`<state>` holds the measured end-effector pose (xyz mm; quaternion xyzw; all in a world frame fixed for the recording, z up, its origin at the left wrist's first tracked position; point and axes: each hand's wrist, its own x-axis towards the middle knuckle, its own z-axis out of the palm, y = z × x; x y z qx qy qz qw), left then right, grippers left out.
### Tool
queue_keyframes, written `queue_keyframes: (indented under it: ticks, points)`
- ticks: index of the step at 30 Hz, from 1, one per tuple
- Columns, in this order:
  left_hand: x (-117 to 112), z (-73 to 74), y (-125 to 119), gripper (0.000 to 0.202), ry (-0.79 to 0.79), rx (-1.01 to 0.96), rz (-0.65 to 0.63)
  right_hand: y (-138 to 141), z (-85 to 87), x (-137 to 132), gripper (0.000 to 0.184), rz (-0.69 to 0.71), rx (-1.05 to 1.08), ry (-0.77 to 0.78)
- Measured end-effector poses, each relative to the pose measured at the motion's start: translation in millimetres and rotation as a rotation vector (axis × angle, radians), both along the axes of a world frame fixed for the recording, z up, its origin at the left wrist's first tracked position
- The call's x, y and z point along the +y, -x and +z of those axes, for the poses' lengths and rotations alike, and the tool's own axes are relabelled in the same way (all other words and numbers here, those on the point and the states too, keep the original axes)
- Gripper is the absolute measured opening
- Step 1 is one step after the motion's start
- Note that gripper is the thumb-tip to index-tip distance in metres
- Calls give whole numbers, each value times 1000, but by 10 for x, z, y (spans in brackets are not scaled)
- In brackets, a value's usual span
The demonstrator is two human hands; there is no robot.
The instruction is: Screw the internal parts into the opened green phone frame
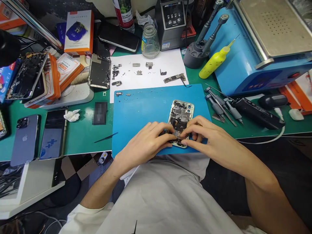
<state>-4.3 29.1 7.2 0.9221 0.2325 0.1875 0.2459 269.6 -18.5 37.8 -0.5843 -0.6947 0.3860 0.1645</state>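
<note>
An opened phone housing (pixel 181 113) lies on the blue work mat (pixel 141 113), its inner parts and flex cables exposed. My left hand (pixel 154 138) is at its lower left edge, with thumb and index finger closed on that side. From the right, my right hand (pixel 204 135) reaches over the lower half, thumb and index finger drawn together above the inner parts. Anything in that pinch is too small to make out. Beyond the mat, a logic board (pixel 174 78) and several small metal parts rest on white paper (pixel 161 60).
Screwdrivers and tweezers (pixel 223 105) lie right of the mat, beside a yellow needle bottle (pixel 215 63) and a blue heating machine (pixel 234 55). A glass jar (pixel 150 42) stands behind. Left are a phone screen (pixel 99 72), two phones and stacked boxes. A black pick (pixel 106 137) crosses the mat's left edge.
</note>
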Motion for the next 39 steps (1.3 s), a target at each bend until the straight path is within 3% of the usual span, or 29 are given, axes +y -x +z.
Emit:
queue_keyframes:
  ticks: [15, 20, 24, 27, 30, 33, 39]
  points:
    - [-28, -44, 1, 21, -122, -63, 37, 43, 13, 48, 17, 58, -9, -74]
    - [-80, 54, 10, 32, -148, 3, 35, 27, 14, -36, 20, 72, -25, -186]
    - [-60, 182, 25, 32, -84, 52, 27, 51, -45, -190, 31, -202, -138, -370]
    - [-24, 214, -2, 25, 7, 31, 81, 128, -117, -294, 38, -370, -269, -420]
    - [-25, 181, -85, 28, 81, 25, 273, 224, -158, -338, 43, -405, -324, -421]
    - [-69, 132, -195, 49, 118, 66, 448, 284, -163, -335, 36, -448, -307, -410]
    - [-114, 99, -242, 46, 283, -22, 520, 352, -203, -317, 27, -508, -122, -348]
